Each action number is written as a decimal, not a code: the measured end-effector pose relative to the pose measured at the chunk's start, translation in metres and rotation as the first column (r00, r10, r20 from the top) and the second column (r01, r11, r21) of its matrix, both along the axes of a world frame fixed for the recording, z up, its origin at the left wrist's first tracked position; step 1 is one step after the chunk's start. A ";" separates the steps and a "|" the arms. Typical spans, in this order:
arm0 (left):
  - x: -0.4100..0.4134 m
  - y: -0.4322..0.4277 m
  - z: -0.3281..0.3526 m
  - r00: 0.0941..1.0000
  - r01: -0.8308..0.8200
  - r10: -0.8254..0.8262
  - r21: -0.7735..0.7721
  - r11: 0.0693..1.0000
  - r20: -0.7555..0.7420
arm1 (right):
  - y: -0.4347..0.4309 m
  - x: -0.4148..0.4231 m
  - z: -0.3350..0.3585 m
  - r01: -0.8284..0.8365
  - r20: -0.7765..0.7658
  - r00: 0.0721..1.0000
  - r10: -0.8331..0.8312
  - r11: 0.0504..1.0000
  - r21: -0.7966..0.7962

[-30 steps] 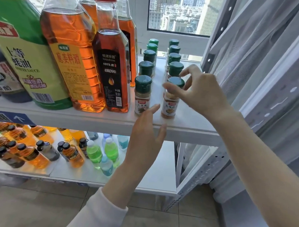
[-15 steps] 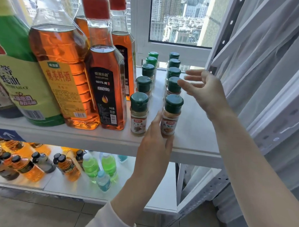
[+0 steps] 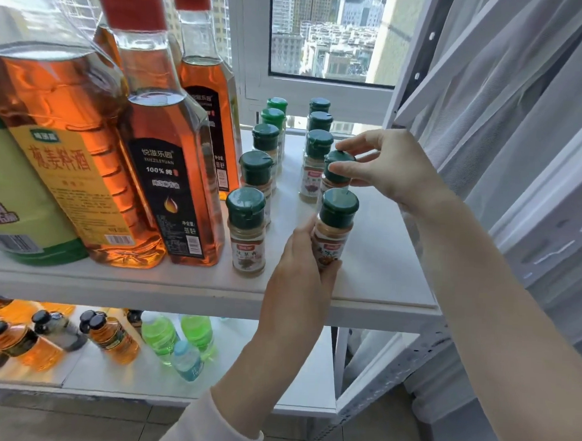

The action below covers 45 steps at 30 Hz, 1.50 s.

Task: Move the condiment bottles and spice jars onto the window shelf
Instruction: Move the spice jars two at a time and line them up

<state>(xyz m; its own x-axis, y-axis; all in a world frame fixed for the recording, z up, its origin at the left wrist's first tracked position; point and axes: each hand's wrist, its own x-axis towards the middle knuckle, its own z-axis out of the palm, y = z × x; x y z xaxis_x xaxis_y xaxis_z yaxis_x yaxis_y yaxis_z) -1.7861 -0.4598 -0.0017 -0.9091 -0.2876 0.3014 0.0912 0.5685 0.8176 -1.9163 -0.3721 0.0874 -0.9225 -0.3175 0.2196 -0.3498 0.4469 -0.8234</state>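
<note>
My left hand (image 3: 296,287) has closed round the body of the small clear spice jar with the dark green cap (image 3: 338,219), which stands at the front of the right-hand row, near the front edge of the white window shelf (image 3: 381,257). A second ago that hand hung open below the edge. My right hand (image 3: 395,168), which held that same cap and then spread open, now pinches the green cap of the next jar behind (image 3: 340,175) with thumb and fingertips. Both jars stand upright on the shelf. I judge this to be straightening the row, since the tall amber oil bottles (image 3: 171,188) toward the left end are already up here.
</note>
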 end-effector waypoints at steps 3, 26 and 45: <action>-0.004 0.006 0.002 0.999 0.041 -0.041 0.000 0.999 0.029 | 0.008 -0.002 0.001 0.057 0.002 0.998 -0.057 0.998 0.030; -0.012 0.033 0.006 0.986 0.150 -0.148 -0.028 0.988 0.073 | 0.025 0.005 0.015 0.198 0.103 0.971 -0.217 0.966 0.163; -0.014 0.033 0.003 0.991 0.134 -0.132 -0.041 0.990 0.034 | 0.017 0.004 0.014 0.177 0.131 0.972 -0.193 0.977 0.122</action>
<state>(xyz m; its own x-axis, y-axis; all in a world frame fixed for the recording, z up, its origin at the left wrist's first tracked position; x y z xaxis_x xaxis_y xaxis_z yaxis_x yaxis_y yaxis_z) -1.7998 -0.4272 0.0014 -0.9474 -0.1510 0.2823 0.1435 0.5877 0.7963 -1.9125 -0.3554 0.1017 -0.9866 -0.1530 0.0565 -0.1362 0.5824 -0.8014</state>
